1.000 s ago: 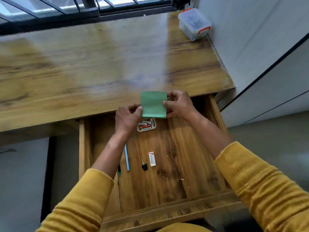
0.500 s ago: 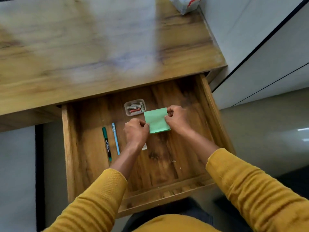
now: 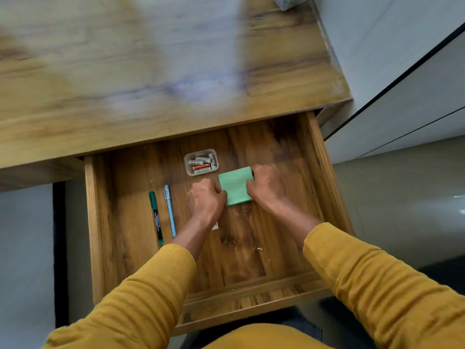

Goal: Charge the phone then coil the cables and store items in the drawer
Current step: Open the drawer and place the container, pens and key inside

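A green pad of sticky notes point(image 3: 235, 185) lies low over the floor of the open wooden drawer point(image 3: 100, 222), right of centre. My left hand point(image 3: 206, 199) grips its left edge and my right hand point(image 3: 266, 187) grips its right edge. Whether the pad touches the drawer floor, I cannot tell. No phone or cable is in view.
Inside the drawer, a small clear tray of batteries point(image 3: 201, 162) sits just behind the pad. A green marker point(image 3: 156, 217) and a blue pen point(image 3: 170, 210) lie side by side at the left. The wooden desk top point(image 3: 151, 71) spans above; a white cabinet point(image 3: 402, 84) stands right.
Both hands have carried the green pad from the desk edge down into the drawer, in front of the battery tray. The view has tilted downward.
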A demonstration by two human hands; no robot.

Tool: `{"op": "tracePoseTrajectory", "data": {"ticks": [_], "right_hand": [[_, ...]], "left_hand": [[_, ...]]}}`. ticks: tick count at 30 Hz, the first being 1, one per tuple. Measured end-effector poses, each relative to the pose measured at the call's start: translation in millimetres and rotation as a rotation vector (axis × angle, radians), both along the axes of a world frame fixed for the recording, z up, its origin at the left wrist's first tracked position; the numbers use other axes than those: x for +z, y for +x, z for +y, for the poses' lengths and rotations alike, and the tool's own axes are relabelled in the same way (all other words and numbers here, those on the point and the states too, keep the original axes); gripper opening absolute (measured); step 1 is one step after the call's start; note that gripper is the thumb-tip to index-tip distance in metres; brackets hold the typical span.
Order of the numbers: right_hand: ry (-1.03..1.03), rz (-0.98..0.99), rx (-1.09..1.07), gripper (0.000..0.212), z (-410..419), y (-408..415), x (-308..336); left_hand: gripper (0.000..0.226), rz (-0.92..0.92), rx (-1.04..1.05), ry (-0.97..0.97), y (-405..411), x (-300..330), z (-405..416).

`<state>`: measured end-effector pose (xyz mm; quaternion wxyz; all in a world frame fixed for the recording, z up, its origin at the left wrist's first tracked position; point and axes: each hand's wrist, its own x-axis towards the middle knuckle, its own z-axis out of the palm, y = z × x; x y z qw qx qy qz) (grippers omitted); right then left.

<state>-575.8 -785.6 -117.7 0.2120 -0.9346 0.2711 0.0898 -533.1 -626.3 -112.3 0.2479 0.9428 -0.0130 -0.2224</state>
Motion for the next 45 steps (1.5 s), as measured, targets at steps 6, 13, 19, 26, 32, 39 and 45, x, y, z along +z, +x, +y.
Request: {"op": "tracePoseTrajectory", "data": {"ticks": [6, 13, 19, 26, 32, 39, 45], "right_hand": [[-0.082, -0.037, 0.044, 0.036, 4, -4, 11], [0.063, -0.166, 0.198, 0.019, 31, -29, 32], [0.201, -0.035, 0.413, 0.011, 71, -72, 48], [0.489, 0.464, 0.513, 0.020, 83, -118, 49], [0.481, 0.648, 0.627, 0.018, 82, -137, 49], [0.475, 0.560, 0.599, 0.018, 76, -148, 40], [0.591, 0.556, 0.502, 0.015, 69, -150, 38]], "left_hand": [[0.014, -0.064, -0.083, -0.027, -4, 18, 7], [0.018, -0.153, -0.202, -0.076, -30, 36, 38], [0.020, 0.204, -0.446, -0.142, -61, 34, 75], [0.028, 0.560, -0.696, -0.068, -97, 34, 113], [0.022, 0.494, -0.704, -0.041, -119, 31, 127], [0.031, 0.353, -0.744, 0.027, -123, 18, 136], [0.030, 0.328, -0.767, 0.051, -121, 19, 138]]}}
